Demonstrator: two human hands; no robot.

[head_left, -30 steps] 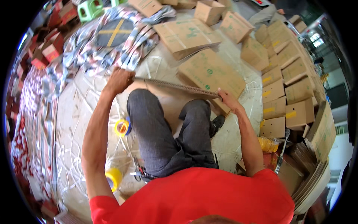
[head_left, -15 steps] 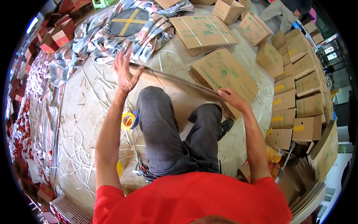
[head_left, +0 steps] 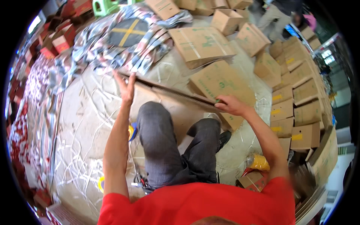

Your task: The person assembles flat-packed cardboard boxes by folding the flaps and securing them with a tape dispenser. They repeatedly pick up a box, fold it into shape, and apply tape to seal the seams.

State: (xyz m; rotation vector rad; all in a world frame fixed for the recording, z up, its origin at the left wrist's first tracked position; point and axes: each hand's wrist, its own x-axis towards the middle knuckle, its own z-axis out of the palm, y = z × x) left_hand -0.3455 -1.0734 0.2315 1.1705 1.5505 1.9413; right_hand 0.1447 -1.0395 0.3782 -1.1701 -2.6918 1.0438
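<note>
A folded-flat cardboard box [head_left: 176, 107] stands on its edge in front of my knees, its long top edge slanting down from left to right. At its left end, my left hand [head_left: 126, 88] has the thumb on the near side and the fingers on the far side of the cardboard. My right hand [head_left: 230, 105] grips the top edge near the right end, fingers curled over it. Beyond it lies a stack of flat cardboard boxes [head_left: 221, 80]. Beside my left knee, a blue and yellow tape roll [head_left: 132, 132] is partly covered by my left forearm.
White plastic straps [head_left: 77, 161] lie tangled on the left floor. A striped cloth [head_left: 101, 56] surrounds a dark disc with a yellow cross [head_left: 128, 32]. Set-up cartons [head_left: 283, 108] line the right side. A strapped carton bundle [head_left: 202, 45] lies ahead. Another person [head_left: 275, 18] stands far right.
My left hand, spread above the cardboard's left end before, has come down onto that end. My right hand's fingers have curled tighter on the edge. The whole view has shifted slightly.
</note>
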